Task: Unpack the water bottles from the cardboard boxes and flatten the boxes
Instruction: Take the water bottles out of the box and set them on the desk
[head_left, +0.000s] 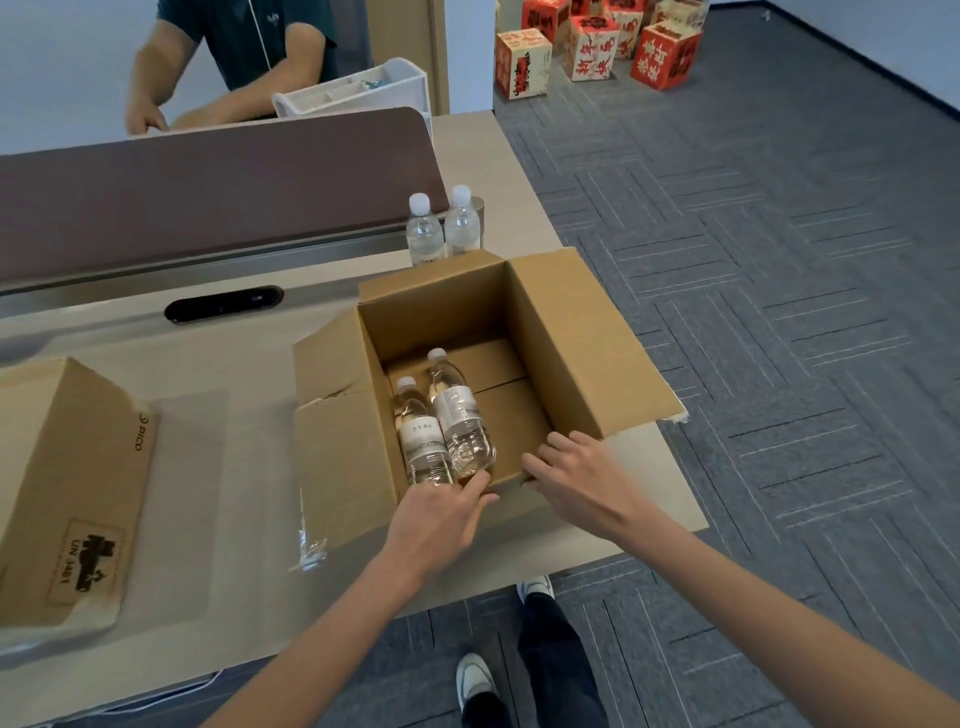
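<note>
We see the open cardboard box (582, 338) on the bench (156, 343), its flaps splayed outward, with two bottles lying on its floor against the 9 o'clock wall. The wall-side water bottle (421, 441) touches that wall, and the inner water bottle (460, 415) lies against it at its 3 o'clock, caps pointing to 12. The rest of the box floor is bare cardboard.

Our left hand (441, 514) reaches over the 6 o'clock rim, its grip curled round the base of the inner water bottle. Our right hand (576, 478) has its grip pinched on the same rim toward the 5 o'clock corner, steadying the box.

We judge the bottles full, so moderately heavy, with smooth plastic that could slip. A hold at the base alone may let one tip, and the labelled waist looks the safer place. The box should be light and stiff, folding only along its seams once emptied.

Two upright water bottles (426, 234) stand on the bench at the box's 12 o'clock. A closed cardboard box (67, 467) lies well apart at 9 o'clock, its contents hidden
</note>
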